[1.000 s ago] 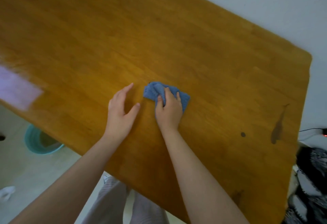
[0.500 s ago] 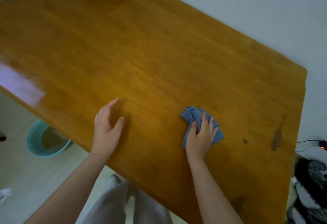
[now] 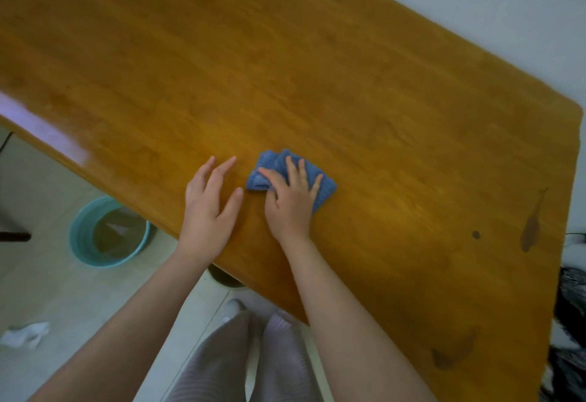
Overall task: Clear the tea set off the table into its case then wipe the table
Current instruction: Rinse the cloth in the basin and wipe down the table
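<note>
Wiping step is in hand. No tea set and no case show anywhere in view, so I judge the clearing done and only the wipe left. The wooden worktop (image 3: 317, 68) fills most of the view. A folded blue cloth (image 3: 326, 189) lies flat on it close to the near edge, about mid-frame. The right hand (image 3: 293, 203) rests on top of the cloth, palm down, fingers straight and spread, pressing it to the wood rather than clutching it. The left hand (image 3: 209, 205) lies at 9 o'clock from the cloth, just beside it but not touching it, flat on the bare wood with fingers extended and nothing held; it reads as a brace. Marks remain on the surface: an elongated dark mark (image 3: 532, 227) and a small dark spot (image 3: 475, 235), both out toward 3 o'clock from the cloth and well apart from it, and a duller smudge (image 3: 450, 357) at 4 to 5 o'clock near the corner. Whether these are spills or flaws in the wood I cannot tell. On the floor at 8 o'clock stands a teal basin (image 3: 79, 236) holding murky water, with a white scrap (image 3: 27, 335) beyond it at 7 o'clock. Next move, as I judge it: slide the cloth under firm flat pressure toward 3 o'clock to reach those marks, keeping the folds from bunching, then rinse in the basin if it loads up.
</note>
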`<state>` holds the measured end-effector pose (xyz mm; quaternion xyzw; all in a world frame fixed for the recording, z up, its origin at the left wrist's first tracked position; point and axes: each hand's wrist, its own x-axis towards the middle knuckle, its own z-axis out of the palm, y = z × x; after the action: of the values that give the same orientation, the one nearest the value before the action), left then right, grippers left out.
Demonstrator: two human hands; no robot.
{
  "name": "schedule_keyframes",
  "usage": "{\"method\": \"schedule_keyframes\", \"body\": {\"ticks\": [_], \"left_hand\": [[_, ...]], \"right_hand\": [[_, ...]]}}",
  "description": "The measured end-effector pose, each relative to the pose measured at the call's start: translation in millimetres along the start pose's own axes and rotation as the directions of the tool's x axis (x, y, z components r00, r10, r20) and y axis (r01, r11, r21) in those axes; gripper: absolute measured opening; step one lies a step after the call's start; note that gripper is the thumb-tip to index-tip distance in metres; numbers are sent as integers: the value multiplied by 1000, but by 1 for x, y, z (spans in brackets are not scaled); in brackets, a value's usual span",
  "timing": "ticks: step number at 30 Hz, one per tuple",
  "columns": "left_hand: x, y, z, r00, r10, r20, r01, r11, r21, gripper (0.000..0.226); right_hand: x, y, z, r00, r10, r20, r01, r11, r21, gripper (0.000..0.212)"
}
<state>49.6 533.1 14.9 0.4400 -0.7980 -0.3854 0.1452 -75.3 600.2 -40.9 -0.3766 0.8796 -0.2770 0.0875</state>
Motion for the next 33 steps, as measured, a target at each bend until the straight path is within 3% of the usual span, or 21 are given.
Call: {"method": "schedule_keyframes", "body": {"ticks": [4, 9, 17, 21, 25, 29, 33], "left_hand": [[-6, -8, -9, 996, -46, -70, 43, 998, -53, 44], [-16, -5, -5, 999, -36, -9, 35, 998, -53, 46], [-30, 34, 17, 999, -12, 53, 14, 999, -49, 53], [-37, 54, 35, 997, -5, 83, 9, 999, -47, 54], [-47, 70, 57, 999, -47, 27, 49, 994, -97, 53], [-59, 76, 76, 985, -139, -106, 124, 982, -141, 51], [-70, 70, 92, 948, -206, -243, 177, 975, -135, 48]], "right_hand": [[-28, -23, 5, 979, -150, 139, 152, 988, -1, 40], [-62, 3, -10, 921, -309, 237, 331, 942, -57, 31], [-71, 89, -62, 976, -153, 156, 191, 943, -272, 32], [-44, 132, -88, 997, 4, 77, 21, 947, -320, 48], [-4, 168, -108, 992, 121, 18, -109, 940, -323, 62], [23, 162, -104, 994, 112, 9, -108, 973, -202, 48], [18, 118, -74, 981, -143, 133, 152, 987, -58, 41]]}}
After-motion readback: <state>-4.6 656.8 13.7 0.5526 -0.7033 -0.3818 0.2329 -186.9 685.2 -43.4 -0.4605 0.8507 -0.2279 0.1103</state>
